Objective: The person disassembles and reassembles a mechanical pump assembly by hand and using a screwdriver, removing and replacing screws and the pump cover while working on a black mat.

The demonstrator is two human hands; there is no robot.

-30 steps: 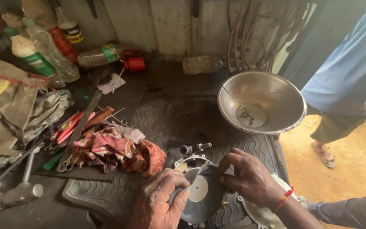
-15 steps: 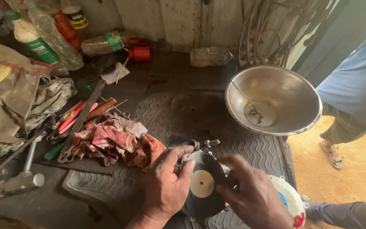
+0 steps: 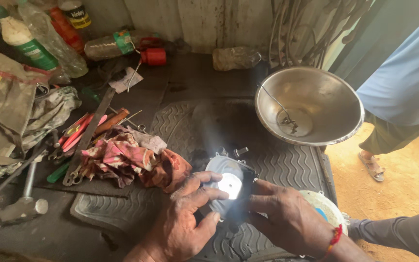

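A round dark metal part with a bright shiny centre lies on a black ribbed rubber mat. My left hand grips its left side, thumb and fingers curled onto its face. From the right, my right hand, with a red thread band at the wrist, holds the part's other edge. A small metal fitting sticks up just behind the part. A white round lid lies partly hidden under my right wrist.
A steel bowl with small bits inside sits at the mat's right rear. A colourful rag, red-handled tools and a hammer lie to the left. Bottles line the back wall. Another person's leg and sandal stand at right.
Both hands have closed more tightly around the round part, which now glints brightly at its centre. The view has shifted slightly, bringing the bowl and bottles lower in frame.
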